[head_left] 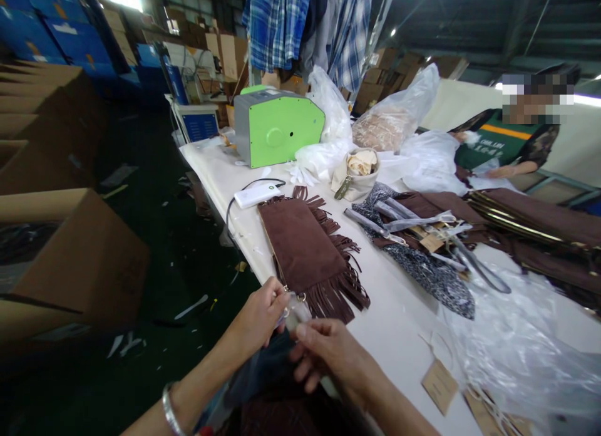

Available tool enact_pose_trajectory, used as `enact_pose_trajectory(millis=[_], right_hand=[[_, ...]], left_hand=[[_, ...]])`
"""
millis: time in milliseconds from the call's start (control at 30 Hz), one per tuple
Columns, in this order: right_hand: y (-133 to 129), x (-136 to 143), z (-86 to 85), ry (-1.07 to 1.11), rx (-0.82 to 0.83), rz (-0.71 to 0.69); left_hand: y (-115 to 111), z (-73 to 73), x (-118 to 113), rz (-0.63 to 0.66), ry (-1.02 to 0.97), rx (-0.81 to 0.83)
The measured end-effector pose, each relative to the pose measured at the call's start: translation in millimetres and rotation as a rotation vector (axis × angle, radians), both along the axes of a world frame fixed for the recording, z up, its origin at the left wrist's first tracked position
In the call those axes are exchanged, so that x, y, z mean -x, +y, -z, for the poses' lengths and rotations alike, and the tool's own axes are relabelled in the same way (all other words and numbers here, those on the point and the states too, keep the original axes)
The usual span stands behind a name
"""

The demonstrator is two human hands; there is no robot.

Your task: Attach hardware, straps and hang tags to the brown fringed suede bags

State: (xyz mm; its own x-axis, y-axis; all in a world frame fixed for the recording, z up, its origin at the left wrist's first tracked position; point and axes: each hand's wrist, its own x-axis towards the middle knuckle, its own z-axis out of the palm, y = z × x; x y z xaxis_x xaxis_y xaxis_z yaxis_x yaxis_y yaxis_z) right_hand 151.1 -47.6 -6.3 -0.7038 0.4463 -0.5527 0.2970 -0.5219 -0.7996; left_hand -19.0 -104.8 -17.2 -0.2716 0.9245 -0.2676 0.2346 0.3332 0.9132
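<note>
A brown fringed bag (305, 242) lies flat on the white table (389, 323), its fringe spread to the right and toward the front. My left hand (265, 311), with a silver bangle on the wrist, is closed at the bag's near corner, beside small metal rings. Close to its right, my right hand (323, 351) has thumb and forefinger pinched near a piece of clear plastic (298, 307); its other fingers are curled and blurred. What exactly each hand grips is too small to make out.
Beyond the bag are a white power bank (257, 195), a green machine (282, 132) and a cream pouch (359, 173). Straps and brown bags (530, 217) pile up at right, near paper tags (440, 386) and plastic. A person (507, 135) stands across the table. Cartons (70, 254) stand left.
</note>
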Motion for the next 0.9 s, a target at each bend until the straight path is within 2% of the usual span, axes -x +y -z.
enact_pose_trajectory(millis=[67, 167, 267, 333, 433, 500, 700, 900], right_hand=[[-24, 12, 12.0, 0.148, 0.207, 0.122], [-47, 36, 33.3, 0.3, 0.384, 0.338], [-53, 55, 47.8, 0.339, 0.434, 0.504], [-52, 62, 51.6, 0.316, 0.424, 0.566], [-51, 62, 50.4, 0.28, 0.427, 0.604], [-50, 57, 46.8, 0.284, 0.443, 0.597], [-48, 46, 39.0, 0.254, 0.4, 0.471], [-45, 57, 44.1, 0.258, 0.421, 0.614]], left_hand=[[-10, -2.8, 3, 0.027, 0.01, 0.05], [-22, -3.3, 9, 0.053, 0.074, 0.097], [-34, -0.6, 21, 0.019, 0.199, 0.07], [-43, 2.5, 31, 0.039, 0.23, 0.078], [-54, 7.8, 41, 0.133, 0.167, 0.128], [-56, 11.1, 41, 0.138, 0.094, 0.141], [-40, 17.6, 30, 0.013, 0.007, 0.034], [-36, 14.4, 22, -0.099, 0.096, -0.012]])
